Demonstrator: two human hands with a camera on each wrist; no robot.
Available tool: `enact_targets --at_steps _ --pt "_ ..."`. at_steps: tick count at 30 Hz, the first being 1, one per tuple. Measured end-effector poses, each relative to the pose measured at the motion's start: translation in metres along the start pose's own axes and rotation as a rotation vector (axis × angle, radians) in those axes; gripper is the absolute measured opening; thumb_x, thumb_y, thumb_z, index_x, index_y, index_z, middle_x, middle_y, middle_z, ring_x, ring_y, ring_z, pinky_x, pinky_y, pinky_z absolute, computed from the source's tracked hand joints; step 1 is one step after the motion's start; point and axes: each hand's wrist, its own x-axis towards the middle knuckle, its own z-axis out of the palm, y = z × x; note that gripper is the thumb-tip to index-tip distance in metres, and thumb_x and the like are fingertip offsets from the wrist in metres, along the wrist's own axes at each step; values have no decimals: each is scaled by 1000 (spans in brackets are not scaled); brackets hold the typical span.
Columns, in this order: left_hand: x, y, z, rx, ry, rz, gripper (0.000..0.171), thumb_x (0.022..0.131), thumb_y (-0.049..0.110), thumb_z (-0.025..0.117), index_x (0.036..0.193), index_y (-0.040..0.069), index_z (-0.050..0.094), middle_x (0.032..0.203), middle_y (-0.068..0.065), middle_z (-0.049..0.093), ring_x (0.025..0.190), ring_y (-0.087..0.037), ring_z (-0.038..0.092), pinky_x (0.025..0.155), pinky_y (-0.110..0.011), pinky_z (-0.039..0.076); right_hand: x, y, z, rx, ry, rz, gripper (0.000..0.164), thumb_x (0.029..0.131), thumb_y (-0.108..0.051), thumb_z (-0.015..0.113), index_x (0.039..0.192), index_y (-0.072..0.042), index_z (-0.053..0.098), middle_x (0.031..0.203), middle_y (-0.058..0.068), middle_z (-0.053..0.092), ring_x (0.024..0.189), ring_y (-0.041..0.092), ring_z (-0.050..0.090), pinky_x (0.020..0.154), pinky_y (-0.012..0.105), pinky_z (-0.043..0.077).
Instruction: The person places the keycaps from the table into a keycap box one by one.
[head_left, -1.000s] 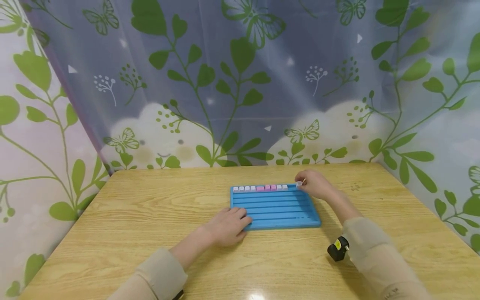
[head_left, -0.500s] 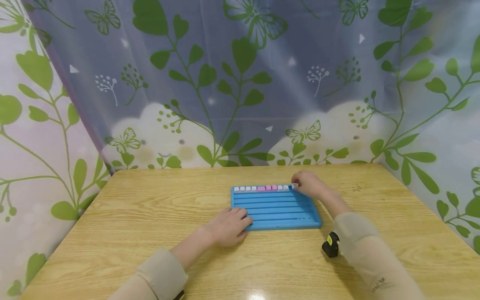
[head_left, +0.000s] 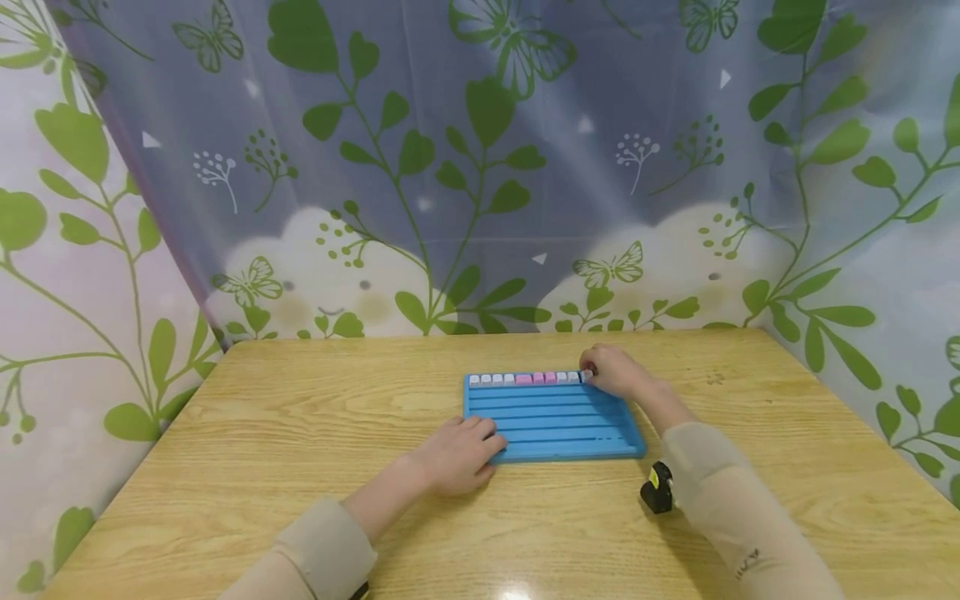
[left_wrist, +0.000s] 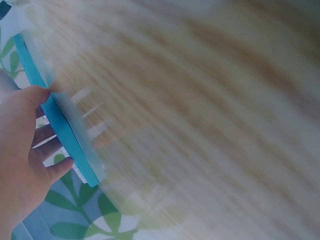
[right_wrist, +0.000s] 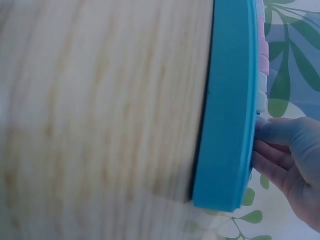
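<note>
A blue ridged tray [head_left: 551, 432] lies on the table, with white and pink keycaps [head_left: 522, 379] set along its far row. My left hand [head_left: 455, 455] holds the near left corner, its fingers over the rim; the left wrist view shows the thumb against the tray's edge [left_wrist: 65, 127]. At the far right corner my right hand [head_left: 615, 369] pinches a white keycap [head_left: 587, 377] at the right end of the row, beside the last seated cap. In the right wrist view, the thumb [right_wrist: 277, 131] partly covers that keycap.
The wooden table [head_left: 315, 400] extends around the tray. Behind it hangs a curtain [head_left: 420, 167] printed with leaves and butterflies. A small black device [head_left: 657, 489] is attached at the right sleeve [head_left: 720, 467].
My right hand has moved left and slightly down with the white keycap, bringing it against the end of the row. The left hand stays at the tray's corner.
</note>
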Motion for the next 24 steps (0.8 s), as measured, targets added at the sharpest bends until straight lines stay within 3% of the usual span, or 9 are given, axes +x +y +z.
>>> enact_targets --at_steps 24 --pt "0 0 0 -5 2 -1 32 95 31 50 123 16 54 105 0 51 102 -17 48 89 -35 43 0 -1 -1 13 -28 11 17 84 2 63 100 4 66 91 13 60 84 26 57 74 39 49"
